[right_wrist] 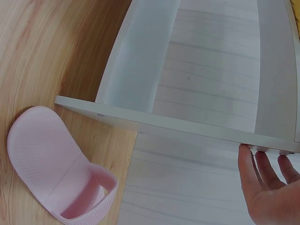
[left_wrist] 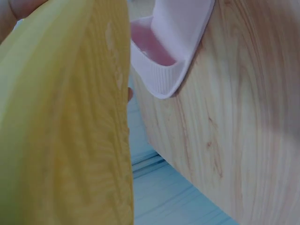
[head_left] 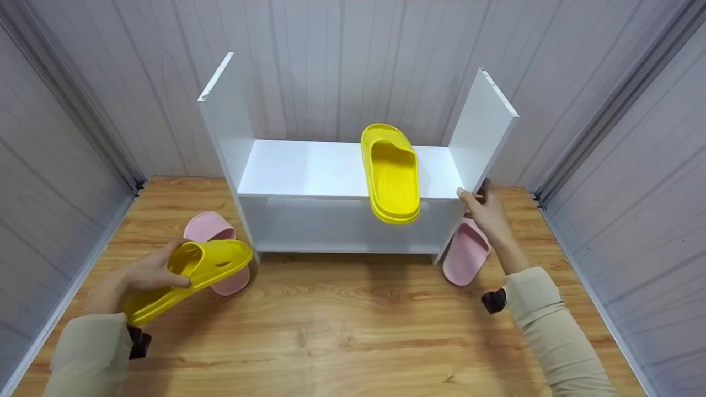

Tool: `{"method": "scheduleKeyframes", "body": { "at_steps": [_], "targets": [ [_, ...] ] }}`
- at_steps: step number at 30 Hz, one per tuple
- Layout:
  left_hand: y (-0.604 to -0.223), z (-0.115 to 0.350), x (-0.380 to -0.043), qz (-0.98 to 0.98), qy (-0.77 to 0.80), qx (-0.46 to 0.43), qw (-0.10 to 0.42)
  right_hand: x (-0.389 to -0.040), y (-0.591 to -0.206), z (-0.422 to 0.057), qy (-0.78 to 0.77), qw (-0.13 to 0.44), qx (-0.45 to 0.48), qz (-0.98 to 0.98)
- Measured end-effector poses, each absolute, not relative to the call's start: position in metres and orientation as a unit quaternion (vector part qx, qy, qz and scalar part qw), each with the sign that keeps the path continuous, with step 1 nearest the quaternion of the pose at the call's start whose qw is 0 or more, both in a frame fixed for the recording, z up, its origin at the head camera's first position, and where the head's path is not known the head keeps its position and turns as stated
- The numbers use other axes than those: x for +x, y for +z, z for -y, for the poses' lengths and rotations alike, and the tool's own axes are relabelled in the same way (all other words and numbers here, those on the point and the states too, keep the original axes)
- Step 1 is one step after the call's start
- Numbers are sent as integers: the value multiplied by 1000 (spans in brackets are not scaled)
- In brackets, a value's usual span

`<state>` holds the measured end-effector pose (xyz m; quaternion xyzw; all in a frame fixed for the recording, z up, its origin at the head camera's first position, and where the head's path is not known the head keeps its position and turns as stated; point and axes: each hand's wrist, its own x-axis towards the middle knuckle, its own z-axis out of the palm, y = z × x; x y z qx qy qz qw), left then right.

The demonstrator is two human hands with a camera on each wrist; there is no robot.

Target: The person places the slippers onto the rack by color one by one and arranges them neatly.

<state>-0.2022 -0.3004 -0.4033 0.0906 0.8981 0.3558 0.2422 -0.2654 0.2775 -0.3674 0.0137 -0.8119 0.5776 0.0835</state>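
My left hand (head_left: 151, 270) grips a yellow slipper (head_left: 220, 262) by its side, thumb along the sole's edge. Held above the floor, it overlaps a pink slipper (head_left: 208, 225) in the head view. In the left wrist view the slipper's ribbed sole (left_wrist: 89, 122) fills the left side. A white two-level shelf (head_left: 309, 168) stands against the back wall, and a second yellow slipper (head_left: 394, 176) lies on its upper board, heel jutting past the front edge. My right hand (head_left: 490, 212) holds the shelf's right side panel, thumb at the front edge, fingertips (right_wrist: 244, 149) against the outer face.
Another pink slipper (head_left: 466, 253) is on the wooden floor (head_left: 342, 331) beside the shelf's right panel. Upright side panels (head_left: 485, 124) rise above the upper board at both ends. Pale panelled walls (head_left: 634, 193) enclose the floor at left, right and back.
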Motion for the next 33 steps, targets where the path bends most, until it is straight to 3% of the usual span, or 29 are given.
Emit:
{"method": "scheduleKeyframes", "body": {
  "at_steps": [23,33],
  "targets": [
    [-387,263,-197,-889,349,178,235,-265,-368,-277,576,83,14,813],
    [-367,231,-198,-890,339,243,187,-265,-368,-277,579,83,17,811]
  ]
}}
